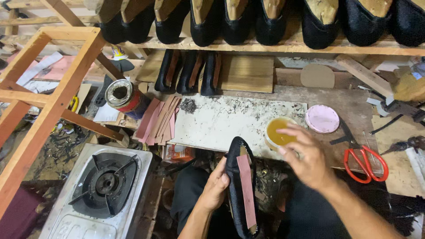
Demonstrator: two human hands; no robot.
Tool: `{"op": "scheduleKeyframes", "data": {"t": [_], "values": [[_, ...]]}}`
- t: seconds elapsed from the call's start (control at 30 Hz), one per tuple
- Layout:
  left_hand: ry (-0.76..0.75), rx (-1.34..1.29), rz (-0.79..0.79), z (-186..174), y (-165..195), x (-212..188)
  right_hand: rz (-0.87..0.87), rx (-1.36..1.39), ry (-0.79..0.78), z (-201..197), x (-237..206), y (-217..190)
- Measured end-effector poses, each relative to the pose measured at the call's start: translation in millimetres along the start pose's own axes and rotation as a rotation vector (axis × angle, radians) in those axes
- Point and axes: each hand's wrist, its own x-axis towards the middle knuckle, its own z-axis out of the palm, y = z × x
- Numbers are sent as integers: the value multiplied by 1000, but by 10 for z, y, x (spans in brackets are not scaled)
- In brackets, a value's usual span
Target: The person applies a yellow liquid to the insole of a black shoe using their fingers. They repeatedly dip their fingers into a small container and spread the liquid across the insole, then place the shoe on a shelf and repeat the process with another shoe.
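Your left hand (215, 186) is gripping a black shoe (237, 186) from its left side, fingers wrapped over the edge, and you are holding it sole-up over your lap, just in front of the near edge of the white marbled slab (221, 121). A pinkish strip (246, 190) is lying lengthwise along the sole, from about the middle down towards the end nearest you. Your right hand (307, 157) is hovering above a small tub of yellow glue (278, 132), which is sitting at the slab's right end; the fingers are spread and slightly blurred, closing on nothing, and you cannot tell from here whether the fingertips are touching the glue. A round pink lid (322, 118) is lying just beside the tub on the wooden bench, and red-handled scissors (365, 163) are resting to the right of your wrist. To the left of the slab, a stack of pink strips (156, 120) is leaning by an open tin (125, 96), and a gas burner (105, 183) is sitting down at the lower left. Black shoes on lasts (265, 20) are lining the shelf above.
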Motion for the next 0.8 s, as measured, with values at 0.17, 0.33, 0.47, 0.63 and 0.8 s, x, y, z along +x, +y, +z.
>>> {"op": "scheduleKeyframes", "data": {"t": [0.17,0.33,0.47,0.63,0.8], "values": [[-102,-19,45,222,56,70,-291,173,62,109,-126,-568],[-117,33,45,292,131,76,-391,175,71,106,-97,-729],[-148,79,62,259,121,52,-325,12,13,146,-10,-696],[-103,121,17,222,112,57,-341,36,76,194,14,-644],[-145,109,10,266,226,30,-421,-13,137,213,-75,-647]]}}
